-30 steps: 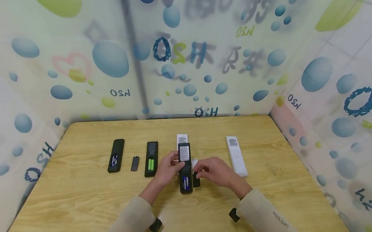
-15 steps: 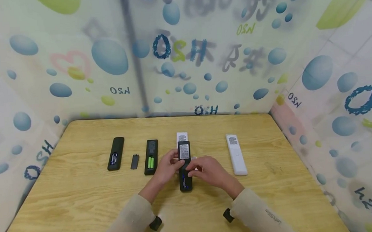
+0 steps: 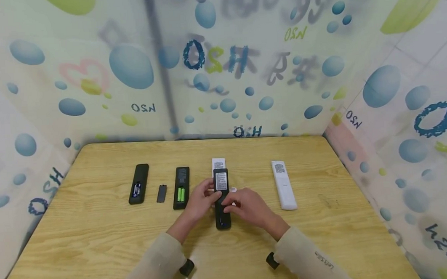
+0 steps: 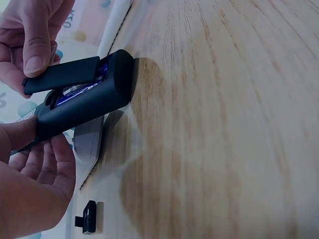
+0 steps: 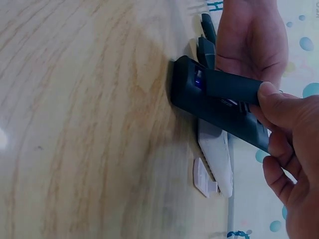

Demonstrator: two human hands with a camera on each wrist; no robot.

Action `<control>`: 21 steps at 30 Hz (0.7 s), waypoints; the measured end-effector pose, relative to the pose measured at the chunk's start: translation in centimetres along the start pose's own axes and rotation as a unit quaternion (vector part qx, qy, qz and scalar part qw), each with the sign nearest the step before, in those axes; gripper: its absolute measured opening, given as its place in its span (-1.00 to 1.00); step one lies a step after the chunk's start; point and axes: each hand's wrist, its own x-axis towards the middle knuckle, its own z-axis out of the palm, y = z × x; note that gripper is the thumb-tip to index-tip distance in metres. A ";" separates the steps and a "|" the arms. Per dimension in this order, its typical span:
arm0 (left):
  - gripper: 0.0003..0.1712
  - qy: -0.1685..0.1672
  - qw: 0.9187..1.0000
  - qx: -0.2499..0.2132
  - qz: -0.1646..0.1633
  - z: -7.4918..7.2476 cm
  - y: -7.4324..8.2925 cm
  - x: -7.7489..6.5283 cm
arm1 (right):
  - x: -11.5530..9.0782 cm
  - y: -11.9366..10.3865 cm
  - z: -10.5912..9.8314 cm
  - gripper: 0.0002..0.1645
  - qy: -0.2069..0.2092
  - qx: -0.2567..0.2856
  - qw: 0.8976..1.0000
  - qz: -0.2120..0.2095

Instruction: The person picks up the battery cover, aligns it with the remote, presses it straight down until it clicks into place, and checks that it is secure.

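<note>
In the head view my left hand [image 3: 200, 202] grips a black remote control [image 3: 221, 181] around its middle, back side up, thumb on the back. My right hand [image 3: 247, 207] pinches one end of a black battery cover [image 4: 62, 75] between thumb and fingers. The left wrist view shows this cover tilted over the remote's battery compartment, its far end down near the compartment's end and the pinched end raised. Under it, blue-and-silver batteries [image 4: 82, 93] lie in the compartment. Seen from the right wrist, the cover hides most of them.
Behind the held remote lies a white remote [image 3: 219, 162], with a small white cover [image 5: 200, 177] beside it. Another white remote [image 3: 284, 187] is at right. Leftward lie a black remote with green batteries [image 3: 181, 188], a loose black cover [image 3: 161, 193] and another black remote [image 3: 139, 184].
My right hand has brought the black cover from the remote's right side leftward over the battery compartment, so the batteries are now largely hidden in the head view. The left hand keeps its grip.
</note>
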 end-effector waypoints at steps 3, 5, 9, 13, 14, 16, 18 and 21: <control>-0.56 0.000 1.000 0.000 0.002 0.0 -0.1 0.1 | 0.0 0.0 0.2 -0.86 0.011 -0.007 1.000 -0.021; -0.56 0.002 1.000 -0.002 0.002 0.0 -0.1 0.1 | 0.0 0.0 0.4 -0.87 0.019 -0.020 0.999 -0.038; -0.56 0.004 1.000 -0.005 0.003 0.0 -0.1 0.1 | 0.0 0.1 0.7 -0.88 0.034 -0.051 0.996 -0.063; -0.55 0.007 1.000 -0.007 0.002 0.1 0.0 0.1 | -0.2 0.1 1.0 -0.87 0.048 -0.077 0.993 -0.080; -0.55 0.008 1.000 -0.006 0.002 0.1 0.0 0.1 | -0.2 0.1 1.0 -0.87 0.053 -0.084 0.991 -0.085; -0.55 0.009 1.000 -0.005 0.004 0.1 0.0 0.1 | -0.3 0.1 1.1 -0.87 0.062 -0.094 0.989 -0.095; -0.56 0.008 1.000 -0.005 0.005 0.1 -0.1 0.1 | -0.4 0.1 1.1 -0.86 0.068 -0.108 0.987 -0.101; -0.56 0.007 1.000 -0.006 0.006 0.1 -0.1 0.1 | -0.4 0.0 1.2 -0.85 0.072 -0.128 0.984 -0.102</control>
